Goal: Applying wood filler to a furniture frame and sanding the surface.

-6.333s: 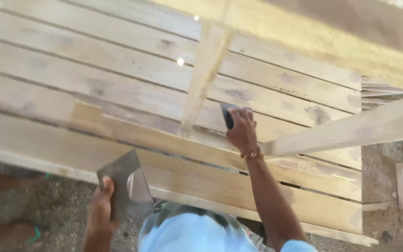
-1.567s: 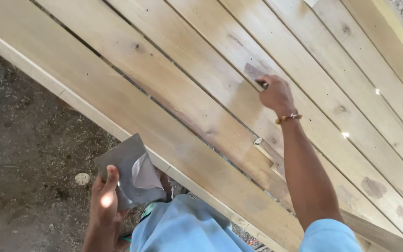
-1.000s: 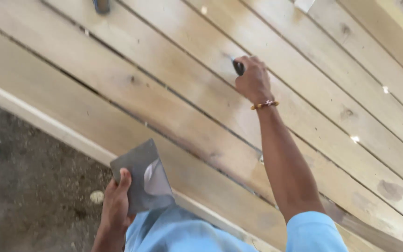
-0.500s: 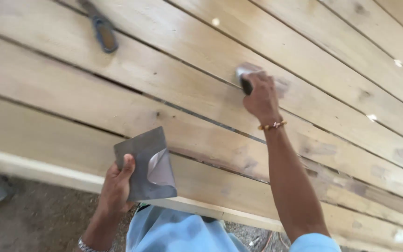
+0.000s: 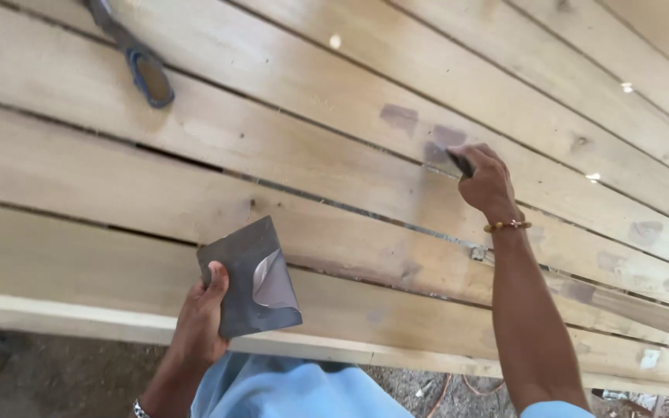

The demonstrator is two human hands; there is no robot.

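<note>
Wooden planks (image 5: 272,162) run side by side across the whole view, with narrow gaps between them, and the person leans over their near edge. Grey filler patches (image 5: 400,116) dot the boards: a couple just beside the right hand (image 5: 488,182), more toward the right end, some small and faint. The left stretch of the planks shows bare wood with no patches that I can make out, so the filling looks partly done, by my reckoning.

That right hand is closed around a small dark scraper (image 5: 461,163), its blade pressed to a plank at a fresh grey smear. The left hand (image 5: 201,317) grips a dark flat board (image 5: 243,271) by its lower edge, thumb on top, carrying a dab of grey putty (image 5: 274,285). Another tool with a blue handle (image 5: 141,66) lies on the planks toward the far left corner.
</note>
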